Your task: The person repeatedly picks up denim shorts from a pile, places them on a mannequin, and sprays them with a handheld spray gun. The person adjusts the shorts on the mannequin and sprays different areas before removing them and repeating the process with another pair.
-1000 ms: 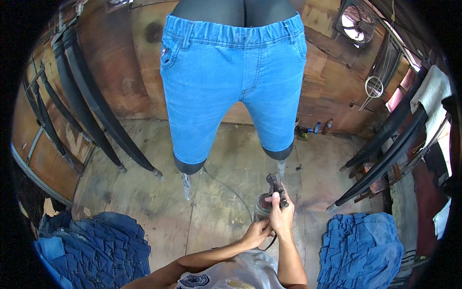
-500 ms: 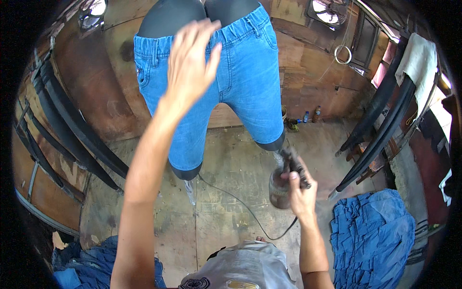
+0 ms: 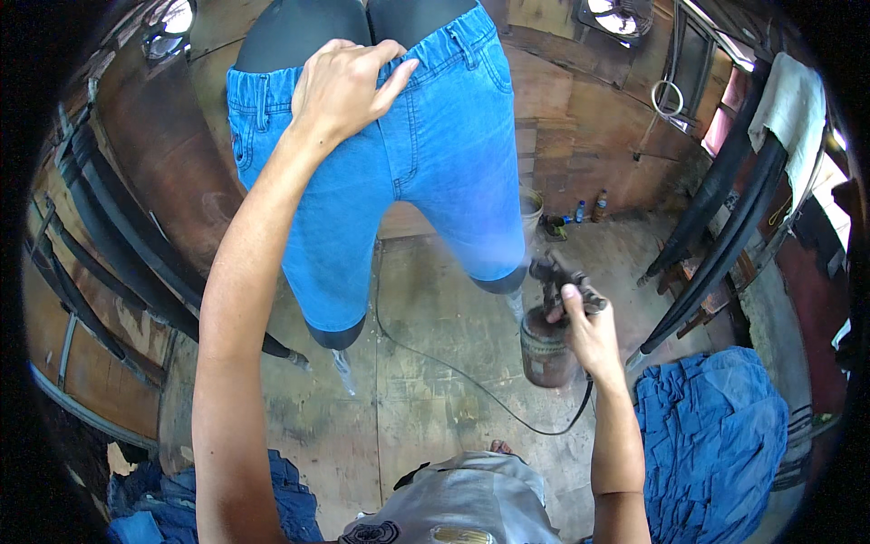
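Blue denim shorts [image 3: 444, 136] are stretched over a dark lower-body form [image 3: 313, 32] with clear tips below its legs. My left hand [image 3: 340, 86] is at the waistband, its fingers bent over the top edge and its thumb apart on the front; the fingertips are partly hidden. Lower right, my right hand [image 3: 587, 328] is closed round a dark spray gun [image 3: 557, 276] with a stained cup [image 3: 548, 349] hanging under it. A pale bluish mist spreads from the nozzle onto the shorts' right leg. A thin black hose [image 3: 471, 399] runs from the gun across the floor.
Folded blue denim [image 3: 716, 435] is piled at the right, with more denim [image 3: 172, 490] at lower left. Long dark padded arms [image 3: 136, 227] stand at the left, others at the right under a pale cloth [image 3: 788, 104]. Bottles [image 3: 600, 206] and a bucket [image 3: 531, 213] stand by the wooden wall.
My left hand has come down onto the waistband and its fingers have bent. My right hand and the spray gun have shifted slightly right, and mist now shows at the leg.
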Demonstrator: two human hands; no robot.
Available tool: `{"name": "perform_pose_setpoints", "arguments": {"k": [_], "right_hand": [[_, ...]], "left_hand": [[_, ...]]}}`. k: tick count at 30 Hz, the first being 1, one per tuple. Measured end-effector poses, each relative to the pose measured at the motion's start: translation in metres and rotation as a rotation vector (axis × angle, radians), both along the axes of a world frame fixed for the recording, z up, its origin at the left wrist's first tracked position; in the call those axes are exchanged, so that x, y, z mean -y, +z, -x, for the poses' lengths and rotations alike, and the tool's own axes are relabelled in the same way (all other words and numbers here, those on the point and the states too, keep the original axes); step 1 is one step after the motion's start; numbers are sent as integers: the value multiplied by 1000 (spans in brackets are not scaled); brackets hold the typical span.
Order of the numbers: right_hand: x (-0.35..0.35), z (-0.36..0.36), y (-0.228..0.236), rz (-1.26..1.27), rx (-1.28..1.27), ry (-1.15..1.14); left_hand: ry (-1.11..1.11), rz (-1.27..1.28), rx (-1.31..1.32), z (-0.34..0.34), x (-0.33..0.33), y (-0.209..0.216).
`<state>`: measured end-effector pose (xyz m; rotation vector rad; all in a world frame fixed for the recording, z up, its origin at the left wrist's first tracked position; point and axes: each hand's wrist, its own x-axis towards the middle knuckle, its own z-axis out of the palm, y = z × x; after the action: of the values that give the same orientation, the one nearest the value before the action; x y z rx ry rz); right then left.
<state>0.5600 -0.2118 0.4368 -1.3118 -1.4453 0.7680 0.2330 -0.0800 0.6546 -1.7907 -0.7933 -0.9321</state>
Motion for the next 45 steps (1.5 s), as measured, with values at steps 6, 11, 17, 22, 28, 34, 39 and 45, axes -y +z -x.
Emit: {"name": "perform_pose_setpoints", "arguments": {"k": [6,11,17,22,28,34,39,45], "right_hand": [[-4,-1,-5,-78,-14,85],[5,-20,25,-379,-340,90],[1,-38,9,-22,-212,64],[10,-17,-35,244,310,83],[38,27,-31,102,23,256],[73,51,6,-247,-327,375],[95,65,-4,-115,-367,288],[101,86,-25,217,94,184]], "left_hand": [[17,-72,-72,22,6,-3],[229,84,-6,24,12,-2],[261,111,86,14,16,-5],[282,91,69,-10,22,-1],[-108,123,345,34,48,34],[-224,479,724,105,32,59],[-492,756,669,96,31,53],[-317,618,763,61,59,49]]}}
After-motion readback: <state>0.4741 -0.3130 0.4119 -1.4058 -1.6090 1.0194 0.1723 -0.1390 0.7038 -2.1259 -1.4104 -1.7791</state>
